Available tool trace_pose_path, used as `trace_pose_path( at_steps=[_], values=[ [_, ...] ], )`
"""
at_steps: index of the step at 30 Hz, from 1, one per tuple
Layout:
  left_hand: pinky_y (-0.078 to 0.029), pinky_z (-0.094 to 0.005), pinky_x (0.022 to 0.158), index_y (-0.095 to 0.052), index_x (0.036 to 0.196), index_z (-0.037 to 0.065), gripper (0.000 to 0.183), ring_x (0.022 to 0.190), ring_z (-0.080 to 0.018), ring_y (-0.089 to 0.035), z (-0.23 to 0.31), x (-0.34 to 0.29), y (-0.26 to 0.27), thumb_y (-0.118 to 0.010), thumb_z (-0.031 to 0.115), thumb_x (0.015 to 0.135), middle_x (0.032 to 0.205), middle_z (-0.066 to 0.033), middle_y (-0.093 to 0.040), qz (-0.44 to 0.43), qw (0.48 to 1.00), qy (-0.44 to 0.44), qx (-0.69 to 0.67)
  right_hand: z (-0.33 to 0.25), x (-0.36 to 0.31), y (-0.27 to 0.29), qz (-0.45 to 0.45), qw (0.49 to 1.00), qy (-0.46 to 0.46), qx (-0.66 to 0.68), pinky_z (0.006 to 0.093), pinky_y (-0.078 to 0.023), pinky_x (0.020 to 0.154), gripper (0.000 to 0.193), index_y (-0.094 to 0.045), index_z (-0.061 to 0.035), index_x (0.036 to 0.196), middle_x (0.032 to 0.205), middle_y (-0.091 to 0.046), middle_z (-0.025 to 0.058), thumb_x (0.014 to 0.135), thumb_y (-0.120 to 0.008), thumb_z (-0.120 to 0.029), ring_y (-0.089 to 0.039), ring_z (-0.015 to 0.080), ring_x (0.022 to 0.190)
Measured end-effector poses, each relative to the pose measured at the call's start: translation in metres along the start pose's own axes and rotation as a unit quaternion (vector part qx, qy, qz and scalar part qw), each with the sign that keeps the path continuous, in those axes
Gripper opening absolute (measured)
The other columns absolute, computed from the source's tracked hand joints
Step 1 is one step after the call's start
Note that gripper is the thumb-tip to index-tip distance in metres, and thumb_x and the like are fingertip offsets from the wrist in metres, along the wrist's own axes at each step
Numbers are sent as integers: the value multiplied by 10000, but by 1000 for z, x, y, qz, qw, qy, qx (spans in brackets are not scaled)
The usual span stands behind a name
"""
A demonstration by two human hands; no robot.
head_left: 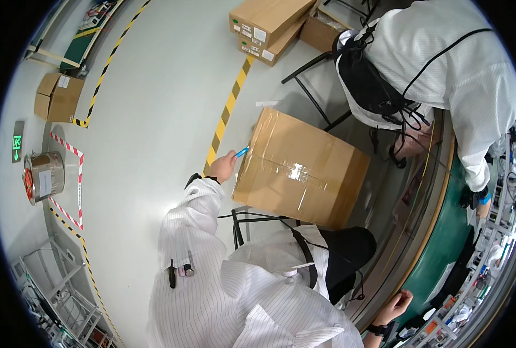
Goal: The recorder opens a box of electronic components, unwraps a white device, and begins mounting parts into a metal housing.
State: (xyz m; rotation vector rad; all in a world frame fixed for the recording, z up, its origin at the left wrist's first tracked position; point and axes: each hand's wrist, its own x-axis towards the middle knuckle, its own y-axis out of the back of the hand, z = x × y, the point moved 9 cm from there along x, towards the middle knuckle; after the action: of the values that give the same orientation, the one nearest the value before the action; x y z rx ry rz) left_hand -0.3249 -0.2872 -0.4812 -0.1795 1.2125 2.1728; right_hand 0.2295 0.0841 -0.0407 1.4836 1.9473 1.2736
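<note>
My left hand (223, 167) is closed around a slim blue tool (242, 152), pen-like in shape, and I cannot tell its exact kind. The tool's tip meets the left side of a large cardboard box (295, 165), at the end of the clear tape that runs across it. The box is shut. Beside the green workbench (427, 278) at lower right, my right hand (394, 307) rests with its fingers curled in and nothing visible in them. A dark band is on each wrist.
A co-worker in a white coat (437, 58) sits at upper right, one hand over the bench. Stacked cartons (269, 26) stand at the top. Black chair legs (237, 229) are below the box. Yellow-black tape (229, 113) crosses the floor. Racks and bench parts (484, 284) line the right.
</note>
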Motion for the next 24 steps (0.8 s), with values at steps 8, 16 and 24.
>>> trace_pose_path(
  at_steps=[8, 16, 24],
  values=[
    [-450, -554, 655, -481, 1070, 127, 190, 777, -432, -625, -9, -29, -5, -417, 299, 1020, 797, -208, -639, -86, 991, -102, 17, 11, 3, -1, -17, 1000, -14, 5, 268, -416, 815, 105, -522, 11, 1039, 950, -505, 60, 959, -454, 12, -485, 163, 856],
    [-465, -531, 676, -481, 1080, 109, 201, 801, -423, -634, -35, -125, -45, -429, 293, 1016, 816, -202, -648, -121, 992, -30, 7, -3, 0, -7, -2, 999, 7, 46, 233, -422, 758, 97, -530, 11, 1040, 935, -524, 46, 961, -474, 17, -498, 125, 844],
    [-497, -503, 651, -516, 1065, 94, 162, 740, -388, -653, -16, -111, 29, -492, 242, 1002, 789, -166, -667, 45, 995, 6, 84, -19, 2, -5, 17, 999, 17, 32, 219, -402, 669, 81, -548, 3, 967, 874, -524, 28, 925, -495, 47, -485, 96, 756]
  ],
)
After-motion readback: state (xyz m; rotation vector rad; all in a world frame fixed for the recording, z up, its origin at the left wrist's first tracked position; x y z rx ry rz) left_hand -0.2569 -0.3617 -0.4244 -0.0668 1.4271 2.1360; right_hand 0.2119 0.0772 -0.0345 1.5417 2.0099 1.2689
